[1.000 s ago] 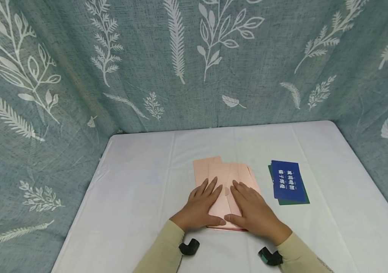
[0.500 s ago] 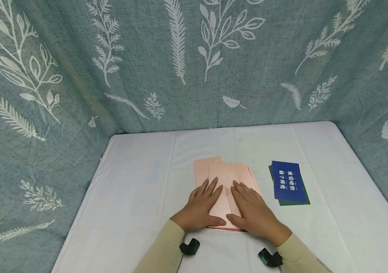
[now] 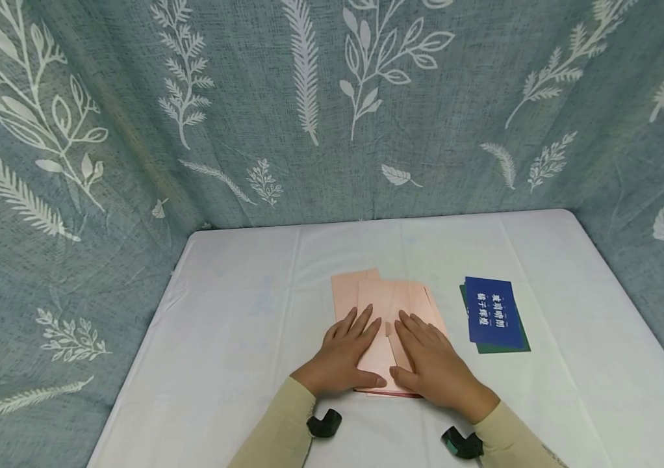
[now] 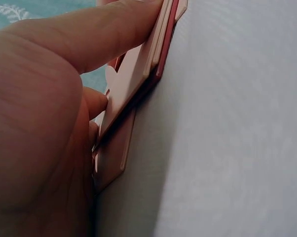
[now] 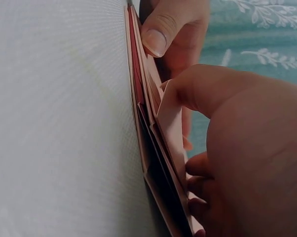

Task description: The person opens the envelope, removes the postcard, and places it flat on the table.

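Note:
A pale pink folded paper (image 3: 375, 351), like an envelope with side flaps meeting near its middle, lies on the table. A small tab (image 3: 388, 329) sits where the flaps meet. My left hand (image 3: 344, 354) rests on its left part, fingers spread and pointing away. On the right flap my right hand (image 3: 434, 364) presses with straight fingers, its thumb near the lower edge. Red layers (image 5: 134, 64) show between the pink ones along the near edge. Another pink sheet (image 3: 346, 286) sticks out at the upper left, mostly hidden beneath.
A blue card (image 3: 492, 312) with white characters lies on a green card (image 3: 501, 348) to the right. The table has a white cloth (image 3: 238, 312). A teal leaf-patterned curtain (image 3: 332, 175) hangs behind and at both sides.
My right thumb has slid slightly to the right, away from the left thumb. The left hand and the paper stay practically where they were.

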`<state>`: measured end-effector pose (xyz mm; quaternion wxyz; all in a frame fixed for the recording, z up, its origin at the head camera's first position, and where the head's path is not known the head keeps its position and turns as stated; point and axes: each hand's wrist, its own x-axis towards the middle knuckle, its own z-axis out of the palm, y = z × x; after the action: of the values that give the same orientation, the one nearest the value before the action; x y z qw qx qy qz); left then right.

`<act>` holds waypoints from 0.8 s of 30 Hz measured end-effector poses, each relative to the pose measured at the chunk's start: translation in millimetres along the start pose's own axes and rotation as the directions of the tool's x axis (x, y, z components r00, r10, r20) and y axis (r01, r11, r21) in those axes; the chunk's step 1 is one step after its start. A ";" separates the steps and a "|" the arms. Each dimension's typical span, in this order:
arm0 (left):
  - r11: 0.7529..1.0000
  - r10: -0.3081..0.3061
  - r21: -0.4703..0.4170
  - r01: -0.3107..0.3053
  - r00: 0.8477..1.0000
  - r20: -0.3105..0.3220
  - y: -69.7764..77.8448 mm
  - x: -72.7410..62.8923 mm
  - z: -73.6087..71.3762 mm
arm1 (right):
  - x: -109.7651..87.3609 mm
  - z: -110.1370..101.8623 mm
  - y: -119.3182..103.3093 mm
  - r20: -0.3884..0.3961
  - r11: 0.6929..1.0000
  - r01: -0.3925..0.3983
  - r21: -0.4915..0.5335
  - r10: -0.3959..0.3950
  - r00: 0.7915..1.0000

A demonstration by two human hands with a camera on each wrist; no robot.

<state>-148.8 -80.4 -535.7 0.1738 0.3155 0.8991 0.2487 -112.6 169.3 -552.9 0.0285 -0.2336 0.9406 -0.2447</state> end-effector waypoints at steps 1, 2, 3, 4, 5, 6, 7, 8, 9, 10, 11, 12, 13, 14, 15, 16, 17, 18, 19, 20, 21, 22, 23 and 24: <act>1.000 -0.001 -0.001 0.001 1.000 0.000 0.3 -0.2 -0.2 | 0.1 -0.3 -0.2 0.000 1.000 -0.001 0.001 0.001 1.000; 1.000 -0.001 -0.001 0.001 1.000 0.000 0.5 -0.4 -0.4 | 0.3 -0.5 -0.4 0.000 1.000 -0.001 0.000 0.001 1.000; 1.000 -0.001 -0.001 0.001 1.000 -0.001 0.7 -0.6 -0.5 | 0.4 -0.6 -0.6 0.000 1.000 -0.002 0.000 0.002 1.000; 1.000 -0.001 -0.003 0.001 1.000 -0.002 0.8 -0.7 -0.7 | 0.5 -0.7 -0.8 -0.002 1.000 -0.001 0.000 0.001 1.000; 1.000 -0.001 -0.003 0.001 1.000 -0.002 0.8 -0.7 -0.7 | 0.4 -0.9 -1.0 -0.003 1.000 -0.001 0.000 0.001 1.000; 1.000 -0.001 -0.003 0.001 1.000 -0.002 0.9 -0.9 -0.8 | 0.1 -1.3 -1.5 -0.009 1.000 0.002 0.002 -0.002 1.000; 1.000 0.000 -0.003 0.000 1.000 -0.002 1.0 -1.0 -0.9 | 0.0 -1.5 -1.7 -0.012 1.000 0.003 0.005 -0.003 1.000; 1.000 0.000 -0.002 0.000 1.000 -0.002 0.9 -0.9 -0.9 | -0.1 -1.7 -1.8 -0.015 1.000 0.002 0.008 -0.002 1.000; 1.000 0.001 -0.001 -0.001 1.000 -0.003 0.9 -0.8 -0.9 | -0.2 -1.8 -1.8 -0.022 1.000 0.004 0.013 -0.004 1.000; 1.000 0.002 -0.002 -0.002 1.000 -0.004 0.7 -0.6 -0.8 | -0.4 -2.0 -1.9 -0.024 1.000 0.003 0.016 -0.002 1.000; 1.000 0.002 -0.002 -0.002 1.000 -0.004 0.5 -0.4 -0.6 | -0.5 -2.1 -1.9 -0.025 1.000 0.000 0.019 0.000 1.000; 1.000 0.002 -0.003 -0.002 1.000 -0.004 0.5 -0.4 -0.6 | -0.5 -2.1 -1.8 -0.025 1.000 -0.003 0.023 0.003 1.000; 1.000 0.002 -0.005 -0.002 1.000 -0.004 0.4 -0.4 -0.4 | -0.3 -2.0 -1.5 -0.020 1.000 -0.008 0.024 0.008 1.000; 1.000 0.002 -0.006 -0.002 1.000 -0.003 0.1 -0.3 -0.2 | -0.3 -2.0 -1.4 -0.020 1.000 -0.010 0.025 0.011 1.000; 1.000 0.002 -0.007 -0.002 1.000 -0.004 -0.1 -0.2 0.1 | -0.2 -2.0 -1.5 -0.021 1.000 -0.010 0.025 0.011 1.000; 1.000 0.002 -0.008 -0.003 1.000 -0.004 -0.5 -0.1 0.4 | -0.3 -2.3 -1.7 -0.024 1.000 -0.010 0.027 0.011 1.000; 1.000 0.002 -0.008 -0.002 1.000 -0.004 -0.7 -0.1 0.6 | -0.1 -2.4 -1.8 -0.031 0.999 -0.008 0.032 0.009 0.999; 1.000 0.002 -0.008 -0.002 1.000 -0.004 -0.9 -0.1 0.9 | 0.0 -2.4 -1.7 -0.037 0.999 -0.008 0.035 0.010 0.999; 1.000 0.002 -0.008 -0.002 1.000 -0.003 -1.2 -0.1 1.0 | 0.2 -2.5 -1.7 -0.045 0.999 -0.007 0.036 0.009 0.999; 1.000 0.002 -0.008 -0.002 1.000 -0.003 -1.4 -0.1 1.2 | 0.3 -2.7 -1.8 -0.053 0.999 -0.006 0.039 0.008 0.999; 1.000 0.002 -0.009 -0.002 1.000 -0.003 -1.6 -0.1 1.3 | 0.4 -2.9 -1.9 -0.062 0.999 -0.003 0.043 0.006 0.998; 1.000 0.001 -0.010 -0.001 1.000 -0.003 -1.7 -0.1 1.4 | 0.5 -3.2 -1.8 -0.067 0.999 -0.005 0.046 0.009 0.998; 1.000 0.000 -0.010 0.000 1.000 -0.003 -1.7 -0.2 1.5 | 0.8 -3.3 -1.5 -0.069 0.999 -0.008 0.049 0.012 0.998; 1.000 -0.001 -0.011 0.001 1.000 -0.004 -1.8 -0.2 1.5 | 0.8 -3.6 -1.4 -0.069 0.999 -0.013 0.051 0.016 0.998</act>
<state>-148.8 -81.2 -537.9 0.1740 0.3137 0.8982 0.2541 -113.3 169.5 -549.1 0.0036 -0.2175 0.9362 -0.2762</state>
